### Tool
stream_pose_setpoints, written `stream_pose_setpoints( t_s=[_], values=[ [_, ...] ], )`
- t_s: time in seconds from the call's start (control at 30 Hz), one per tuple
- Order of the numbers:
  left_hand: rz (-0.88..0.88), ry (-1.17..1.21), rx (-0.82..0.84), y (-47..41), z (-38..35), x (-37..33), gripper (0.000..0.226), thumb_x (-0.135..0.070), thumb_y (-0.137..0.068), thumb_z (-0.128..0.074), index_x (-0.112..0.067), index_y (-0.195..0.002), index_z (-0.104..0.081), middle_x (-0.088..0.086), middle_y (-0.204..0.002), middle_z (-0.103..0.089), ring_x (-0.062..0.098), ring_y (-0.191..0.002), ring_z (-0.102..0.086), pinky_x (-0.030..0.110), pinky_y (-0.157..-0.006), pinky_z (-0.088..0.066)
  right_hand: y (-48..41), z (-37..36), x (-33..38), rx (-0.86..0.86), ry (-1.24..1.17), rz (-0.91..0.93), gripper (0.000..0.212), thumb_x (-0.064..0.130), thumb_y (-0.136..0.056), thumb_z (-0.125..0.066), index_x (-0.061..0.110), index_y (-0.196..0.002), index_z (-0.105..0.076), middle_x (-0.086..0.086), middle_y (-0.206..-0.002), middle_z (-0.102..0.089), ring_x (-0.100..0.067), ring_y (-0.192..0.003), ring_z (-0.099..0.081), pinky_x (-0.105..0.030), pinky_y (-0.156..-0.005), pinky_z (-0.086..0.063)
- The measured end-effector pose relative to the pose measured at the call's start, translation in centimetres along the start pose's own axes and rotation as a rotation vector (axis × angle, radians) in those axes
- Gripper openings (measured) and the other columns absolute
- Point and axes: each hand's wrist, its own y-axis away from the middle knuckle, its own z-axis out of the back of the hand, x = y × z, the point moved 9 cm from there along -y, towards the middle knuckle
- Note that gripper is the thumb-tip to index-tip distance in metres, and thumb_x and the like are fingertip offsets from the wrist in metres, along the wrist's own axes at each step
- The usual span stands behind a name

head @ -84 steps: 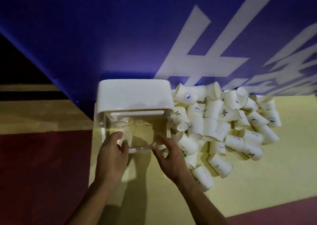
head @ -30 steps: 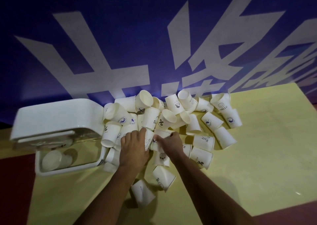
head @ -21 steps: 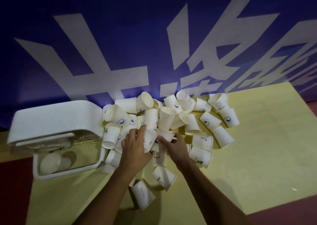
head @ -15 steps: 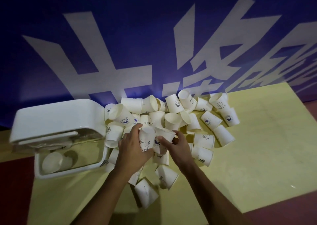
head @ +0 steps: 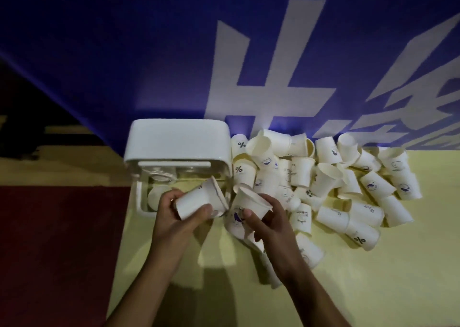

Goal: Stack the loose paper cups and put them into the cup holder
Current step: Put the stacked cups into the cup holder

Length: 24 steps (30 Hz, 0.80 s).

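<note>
My left hand (head: 174, 217) grips a white paper cup (head: 199, 201) on its side, mouth pointing right, just in front of the white cup holder (head: 178, 142). My right hand (head: 270, 218) holds a second cup (head: 245, 208) with a blue print, its mouth turned up and to the left, close to the first cup's rim. The holder's clear front compartment (head: 159, 189) shows cups inside. A heap of loose white cups (head: 323, 179) lies to the right of the holder.
The yellow table (head: 373, 277) ends at a dark red floor strip (head: 62, 239) on the left. A blue banner with white characters (head: 249, 65) stands right behind the holder and the heap. More cups (head: 310, 252) lie under and beside my right forearm.
Both hands have lifted a cup each out of the heap and brought them left, in front of the holder. The view has swung left, centring the holder.
</note>
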Motion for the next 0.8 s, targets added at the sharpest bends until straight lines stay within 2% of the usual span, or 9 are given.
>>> stream_pose_setpoints(
  t_s=[0.07,0.13,0.27,0.33,0.4,0.5,0.6,0.73,0.8],
  values=[
    [-0.004,-0.042,0.004,-0.4,3.6,0.5,0.075,-0.036,-0.053,-0.098,-0.015,-0.111,-0.055,0.003,-0.104,-0.066,0.011,-0.088,-0.066,0.018,-0.065,-0.053,0.1,-3.3,-0.6,0.028,0.060,0.025,0.055,0.047,-0.080,-0.083,0.035,-0.127,-0.057,0.001,-0.112,-0.075,-0.007,-0.090,-0.071,-0.027,-0.069,-0.055],
    [-0.025,-0.084,-0.001,-0.7,6.6,0.7,0.079,-0.043,-0.048,-0.089,-0.010,-0.109,-0.051,0.006,-0.101,-0.062,0.005,-0.081,-0.064,0.018,-0.063,-0.051,0.0,-5.8,-1.1,0.034,0.133,0.048,0.051,0.049,-0.076,-0.081,0.043,-0.121,-0.057,0.008,-0.113,-0.073,-0.012,-0.099,-0.071,-0.033,-0.076,-0.058],
    [-0.043,-0.100,0.013,-1.8,12.3,1.2,0.077,-0.045,-0.054,-0.084,-0.021,-0.123,-0.060,0.001,-0.116,-0.068,0.012,-0.097,-0.068,0.021,-0.071,-0.054,-0.7,-10.4,-1.1,0.016,0.287,0.146,0.044,0.042,-0.077,-0.083,0.047,-0.111,-0.055,0.017,-0.111,-0.066,-0.013,-0.101,-0.067,-0.042,-0.078,-0.061],
    [-0.026,-0.104,0.031,-2.7,14.1,1.6,0.078,-0.046,-0.056,-0.081,-0.021,-0.128,-0.065,0.001,-0.115,-0.074,0.013,-0.098,-0.072,0.020,-0.071,-0.055,-1.2,-12.3,-1.1,0.019,0.373,0.180,0.044,0.041,-0.081,-0.084,0.044,-0.112,-0.053,0.019,-0.111,-0.064,-0.010,-0.100,-0.066,-0.041,-0.076,-0.060],
    [-0.010,-0.111,0.022,-3.8,15.6,2.1,0.073,-0.047,-0.056,-0.081,-0.024,-0.124,-0.068,0.000,-0.111,-0.077,0.014,-0.096,-0.073,0.020,-0.070,-0.056,-1.8,-13.6,-1.2,0.011,0.414,0.197,0.045,0.038,-0.082,-0.085,0.038,-0.114,-0.053,0.018,-0.112,-0.064,-0.009,-0.100,-0.065,-0.039,-0.073,-0.059],
    [-0.008,-0.121,0.025,-5.5,16.8,3.0,0.065,-0.042,-0.056,-0.083,-0.027,-0.117,-0.066,-0.002,-0.110,-0.076,0.020,-0.101,-0.073,0.025,-0.075,-0.058,-2.8,-14.7,-1.5,-0.001,0.447,0.210,0.046,0.037,-0.082,-0.084,0.035,-0.116,-0.053,0.014,-0.113,-0.066,-0.010,-0.101,-0.066,-0.043,-0.073,-0.059],
    [-0.048,-0.160,0.010,-6.9,17.3,3.0,0.065,-0.030,-0.056,-0.088,-0.030,-0.115,-0.060,-0.003,-0.109,-0.075,0.014,-0.102,-0.072,0.022,-0.075,-0.056,-3.6,-14.9,-2.1,-0.028,0.472,0.193,0.046,0.036,-0.081,-0.085,0.039,-0.114,-0.052,0.020,-0.110,-0.065,-0.007,-0.100,-0.065,-0.040,-0.075,-0.059],
    [-0.215,-0.272,0.049,-8.1,16.0,1.8,0.077,-0.007,-0.069,-0.094,-0.035,-0.129,-0.053,-0.014,-0.123,-0.066,0.009,-0.111,-0.067,0.021,-0.084,-0.056,-4.1,-14.5,-2.6,-0.073,0.478,0.186,0.048,0.041,-0.078,-0.086,0.047,-0.110,-0.050,0.024,-0.108,-0.064,-0.007,-0.098,-0.065,-0.039,-0.074,-0.059],
    [-0.299,-0.336,0.056,-8.4,15.1,1.0,0.081,-0.007,-0.071,-0.093,-0.034,-0.134,-0.050,-0.024,-0.126,-0.061,0.005,-0.115,-0.064,0.018,-0.085,-0.055,-4.1,-14.3,-2.8,-0.090,0.466,0.177,0.051,0.051,-0.073,-0.083,0.046,-0.112,-0.051,0.022,-0.109,-0.065,-0.008,-0.099,-0.066,-0.040,-0.076,-0.059]
  ],
)
